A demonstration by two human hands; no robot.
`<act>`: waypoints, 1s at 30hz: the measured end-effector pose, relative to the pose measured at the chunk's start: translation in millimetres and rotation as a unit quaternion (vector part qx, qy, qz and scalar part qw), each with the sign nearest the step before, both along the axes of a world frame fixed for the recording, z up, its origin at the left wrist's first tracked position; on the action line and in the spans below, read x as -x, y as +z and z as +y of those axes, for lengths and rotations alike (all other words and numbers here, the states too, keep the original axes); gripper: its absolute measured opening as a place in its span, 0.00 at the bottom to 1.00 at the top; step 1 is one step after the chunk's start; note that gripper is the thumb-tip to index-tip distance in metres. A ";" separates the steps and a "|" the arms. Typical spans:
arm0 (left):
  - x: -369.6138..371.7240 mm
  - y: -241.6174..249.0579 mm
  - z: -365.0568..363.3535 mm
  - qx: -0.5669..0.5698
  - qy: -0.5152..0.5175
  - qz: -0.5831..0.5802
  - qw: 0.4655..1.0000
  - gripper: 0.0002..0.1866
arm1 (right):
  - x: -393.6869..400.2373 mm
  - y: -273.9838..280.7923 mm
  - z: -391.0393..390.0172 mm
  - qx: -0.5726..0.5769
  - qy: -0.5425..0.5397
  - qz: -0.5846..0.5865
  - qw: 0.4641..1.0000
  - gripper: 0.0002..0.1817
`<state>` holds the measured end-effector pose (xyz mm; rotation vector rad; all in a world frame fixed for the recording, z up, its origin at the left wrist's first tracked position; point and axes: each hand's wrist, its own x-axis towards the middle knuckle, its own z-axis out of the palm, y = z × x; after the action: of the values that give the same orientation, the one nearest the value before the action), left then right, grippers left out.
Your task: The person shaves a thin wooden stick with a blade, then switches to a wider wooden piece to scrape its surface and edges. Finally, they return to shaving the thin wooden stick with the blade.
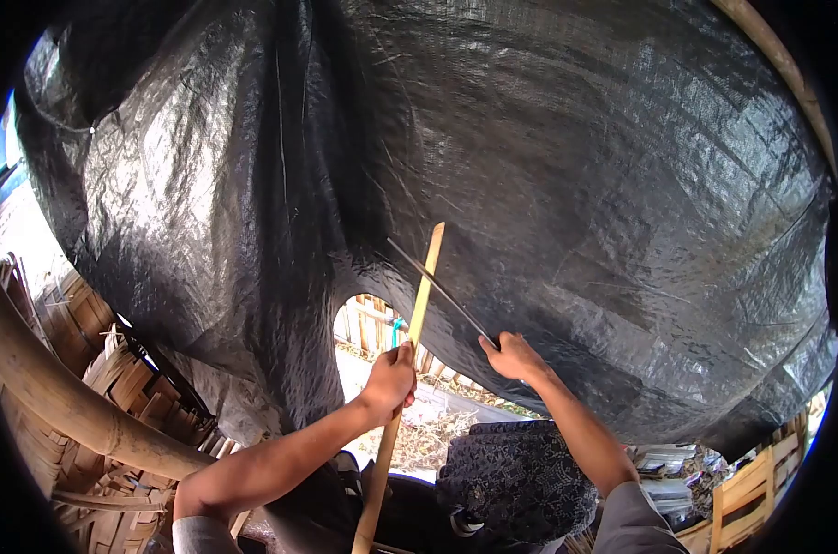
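Note:
My left hand (390, 383) is wrapped round a long, pale bamboo strip (423, 297), which slants upward in front of me with its lower end running down past the bottom of the view. In my right hand (515, 358) is a long, thin-bladed knife (454, 303), its handle mostly hidden by the fingers. The blade points up and to the left and crosses the strip above my left hand, below the strip's top end.
A large black tarp (567, 185) hangs close in front. Through its lower gap show a bamboo fence (368, 323) and straw-strewn ground. A thick bamboo pole (114, 439) and woven bamboo (77, 319) stand at left. Patterned dark cloth (516, 475) lies below my right hand.

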<state>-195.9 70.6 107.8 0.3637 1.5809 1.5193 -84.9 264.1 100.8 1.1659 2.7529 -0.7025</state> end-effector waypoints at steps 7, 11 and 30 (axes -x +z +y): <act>5.0 -8.2 -6.9 0.027 0.028 0.038 0.999 0.16 | -17.9 -42.8 41.0 -0.058 -0.019 0.005 0.998 0.26; 11.5 -10.2 -9.2 -0.020 0.040 0.046 0.998 0.17 | -34.4 -54.6 57.7 0.037 -0.105 -0.052 0.992 0.29; 5.2 1.5 -39.1 -0.178 0.005 0.375 0.910 0.08 | -75.7 -22.9 51.3 0.043 -0.115 0.184 0.975 0.28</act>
<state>-201.1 31.5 109.3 1.2696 1.8487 1.7904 -9.2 315.4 77.8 1.4858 2.8582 -1.1579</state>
